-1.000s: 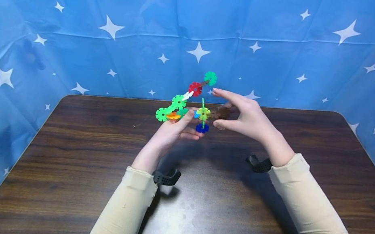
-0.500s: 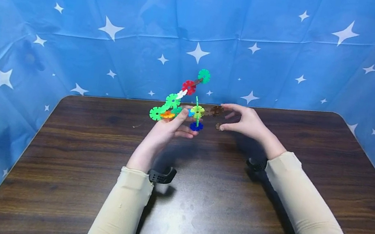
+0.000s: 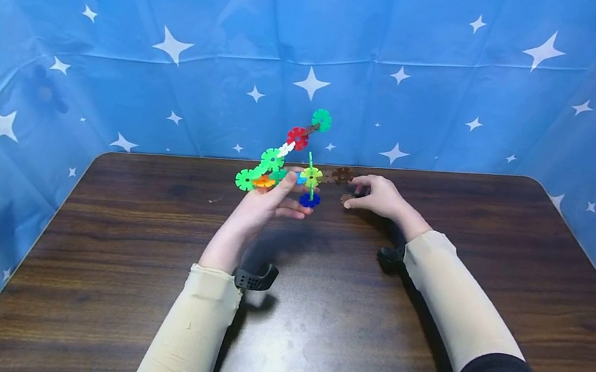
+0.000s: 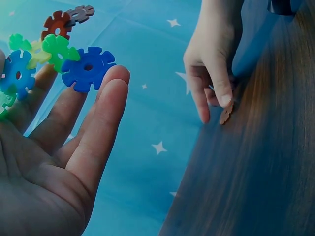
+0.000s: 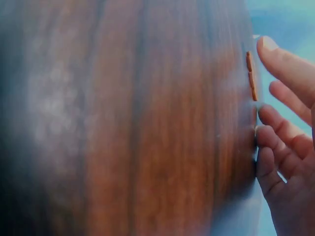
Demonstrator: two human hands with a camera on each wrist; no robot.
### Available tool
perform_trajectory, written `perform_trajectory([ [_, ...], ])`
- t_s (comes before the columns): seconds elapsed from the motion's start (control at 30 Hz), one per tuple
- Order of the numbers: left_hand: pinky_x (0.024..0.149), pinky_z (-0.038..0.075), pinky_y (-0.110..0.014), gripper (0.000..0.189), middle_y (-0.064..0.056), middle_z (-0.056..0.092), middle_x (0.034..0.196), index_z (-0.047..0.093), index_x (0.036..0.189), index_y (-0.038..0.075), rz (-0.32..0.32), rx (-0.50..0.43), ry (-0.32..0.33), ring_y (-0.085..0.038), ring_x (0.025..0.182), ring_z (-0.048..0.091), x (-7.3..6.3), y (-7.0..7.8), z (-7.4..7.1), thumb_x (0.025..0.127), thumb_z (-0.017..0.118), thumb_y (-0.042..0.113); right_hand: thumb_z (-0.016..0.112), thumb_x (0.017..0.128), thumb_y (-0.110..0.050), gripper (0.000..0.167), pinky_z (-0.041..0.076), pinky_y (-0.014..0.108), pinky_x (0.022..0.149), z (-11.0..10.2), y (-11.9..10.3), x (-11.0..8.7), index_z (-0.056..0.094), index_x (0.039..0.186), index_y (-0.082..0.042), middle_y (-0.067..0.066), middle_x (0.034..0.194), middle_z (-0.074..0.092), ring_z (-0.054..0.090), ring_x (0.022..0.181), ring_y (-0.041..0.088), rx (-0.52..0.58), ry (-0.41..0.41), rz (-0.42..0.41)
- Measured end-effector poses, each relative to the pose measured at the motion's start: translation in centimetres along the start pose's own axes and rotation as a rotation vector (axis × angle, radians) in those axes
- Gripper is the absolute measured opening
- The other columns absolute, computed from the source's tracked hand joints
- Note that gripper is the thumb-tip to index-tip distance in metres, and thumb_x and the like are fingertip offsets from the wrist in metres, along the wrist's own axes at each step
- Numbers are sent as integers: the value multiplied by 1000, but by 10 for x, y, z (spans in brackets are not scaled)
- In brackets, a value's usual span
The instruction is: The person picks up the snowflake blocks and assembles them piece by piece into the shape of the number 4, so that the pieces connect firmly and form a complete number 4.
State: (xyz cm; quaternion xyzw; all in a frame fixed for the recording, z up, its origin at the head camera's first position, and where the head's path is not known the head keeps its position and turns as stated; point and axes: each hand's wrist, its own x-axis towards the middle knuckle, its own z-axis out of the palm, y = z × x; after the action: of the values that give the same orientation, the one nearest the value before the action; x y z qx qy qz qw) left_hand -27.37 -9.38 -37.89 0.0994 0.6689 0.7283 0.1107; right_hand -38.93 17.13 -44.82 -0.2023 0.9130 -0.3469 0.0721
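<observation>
My left hand (image 3: 266, 204) holds up a joined chain of notched plastic snowflake discs, its thumb on the near side. In the chain are a red disc (image 3: 297, 138), a yellow disc (image 3: 311, 177), a dark blue disc (image 4: 88, 68), a light blue disc (image 4: 18, 74) and several green ones. A brown disc (image 3: 342, 175) is at its right end. My right hand (image 3: 380, 198) is low over the table's far part, fingers and thumb bent and apart. A loose brown disc (image 4: 227, 114) lies flat on the tabletop beside its thumb; the right wrist view shows that disc (image 5: 251, 76) edge-on.
The dark wood table (image 3: 152, 293) ends just behind the hands. Past its far edge hangs a blue curtain (image 3: 214, 10) with white stars. A black wrist strap (image 3: 255, 278) is on the left forearm, another strap (image 3: 390, 258) on the right.
My right hand has moved away from the chain's brown end and down to the loose brown disc on the table. The left hand and its chain have shifted slightly left.
</observation>
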Motion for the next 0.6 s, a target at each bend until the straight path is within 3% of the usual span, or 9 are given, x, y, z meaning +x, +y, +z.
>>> perform_trajectory([
  [0.27, 94, 48, -47, 62, -16, 61, 125, 49, 139, 14, -24, 35, -5, -29, 90, 70, -2, 0, 1, 94, 52, 57, 78, 83, -25, 46, 44, 45, 85, 5, -1, 3, 66, 123, -4, 13, 108, 59, 55, 98, 29, -65, -26, 12],
  [0.47, 90, 50, -48, 59, -16, 61, 124, 49, 138, 13, 1, 27, -28, -33, 93, 68, -1, -1, 1, 96, 52, 53, 78, 83, -21, 33, 44, 44, 89, 7, -2, 4, 72, 112, -6, 12, 109, 58, 56, 101, 28, -79, -18, 26],
  [0.6, 90, 50, -49, 57, -17, 61, 125, 49, 137, 10, 5, 23, -32, -38, 94, 67, -1, -1, 2, 97, 51, 51, 78, 83, -19, 31, 44, 44, 86, 7, -5, 3, 67, 107, -3, 14, 110, 59, 55, 98, 28, -59, -18, 43],
])
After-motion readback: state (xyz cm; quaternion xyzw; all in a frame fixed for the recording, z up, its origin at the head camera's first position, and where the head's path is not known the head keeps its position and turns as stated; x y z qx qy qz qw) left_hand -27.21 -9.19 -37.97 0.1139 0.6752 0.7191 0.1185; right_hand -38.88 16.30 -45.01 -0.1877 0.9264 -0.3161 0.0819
